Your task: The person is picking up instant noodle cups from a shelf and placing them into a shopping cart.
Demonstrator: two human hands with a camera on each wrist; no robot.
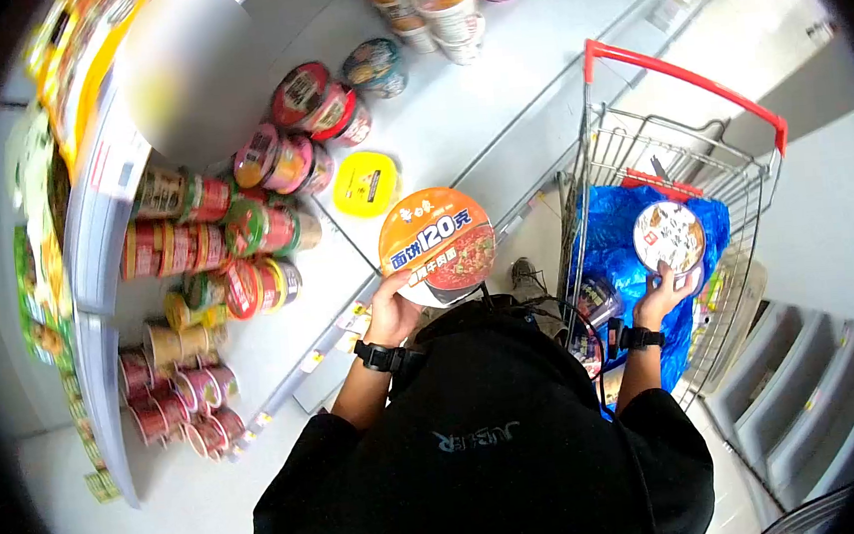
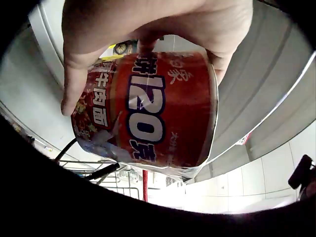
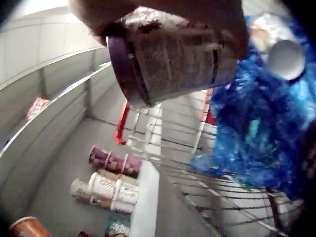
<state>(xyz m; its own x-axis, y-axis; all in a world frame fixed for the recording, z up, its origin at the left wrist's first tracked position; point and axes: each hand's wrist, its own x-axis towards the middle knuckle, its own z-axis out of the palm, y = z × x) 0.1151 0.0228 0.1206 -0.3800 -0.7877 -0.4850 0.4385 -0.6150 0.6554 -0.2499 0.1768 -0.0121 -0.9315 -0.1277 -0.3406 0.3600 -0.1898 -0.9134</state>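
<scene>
My left hand (image 1: 393,312) grips an orange instant noodle bowl (image 1: 437,241) marked 120克, in front of the shelf. In the left wrist view the thumb and fingers reach round the sides of this bowl (image 2: 170,108). Over the shopping cart (image 1: 693,75), my right hand (image 1: 664,296) holds a paper noodle cup with a white printed lid (image 1: 667,233). The right wrist view shows that cup (image 3: 180,64) tipped on its side under the hand, with a purple rim. A blue plastic bag (image 1: 604,218) lines the cart beneath it.
Stacked noodle cups and tubs (image 1: 180,246) fill the shelf (image 1: 418,147) on the left, with a yellow square tub (image 1: 365,183) near its front edge. Dark packs (image 1: 598,302) lie in the cart's near end. Grey empty-looking racks (image 1: 787,379) stand at the right.
</scene>
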